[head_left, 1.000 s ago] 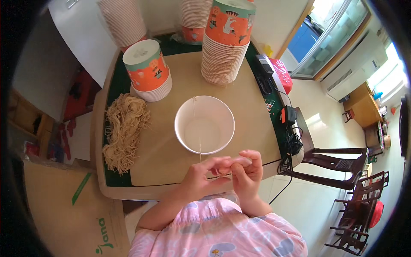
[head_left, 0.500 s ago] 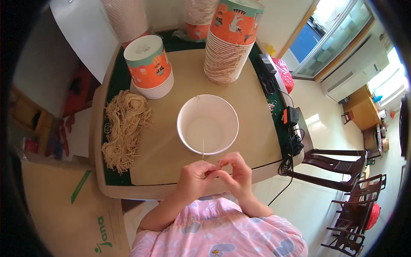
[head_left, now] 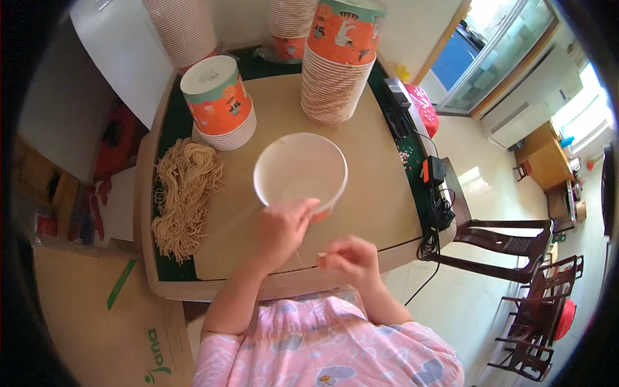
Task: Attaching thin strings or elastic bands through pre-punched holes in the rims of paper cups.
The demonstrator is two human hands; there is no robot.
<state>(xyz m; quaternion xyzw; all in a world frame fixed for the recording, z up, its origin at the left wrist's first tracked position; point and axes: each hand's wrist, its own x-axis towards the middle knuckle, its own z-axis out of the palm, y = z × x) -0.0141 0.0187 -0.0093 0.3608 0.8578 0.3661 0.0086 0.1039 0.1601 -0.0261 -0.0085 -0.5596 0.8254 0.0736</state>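
Observation:
A white-walled paper bucket stands tilted on the brown board in front of me. My left hand is closed on its near rim, slightly blurred, fingers over the edge. To the right and nearer me, my right hand is held in a pinch, apart from the bucket; what sits between its fingertips is too small to make out. Below my left hand a thin piece of pale string hangs down. Left of the bucket lies a loose bundle of beige strings.
Behind are a short stack of orange-and-green paper buckets and a taller stack, with more wrapped stacks at the back. Black adapters and cables line the table's right edge. A cardboard box stands at lower left, a wooden chair at right.
My hands have moved apart. The left went forward from the string to the bucket's near rim; the right stayed near the table edge. The bucket has shifted slightly left and tilted.

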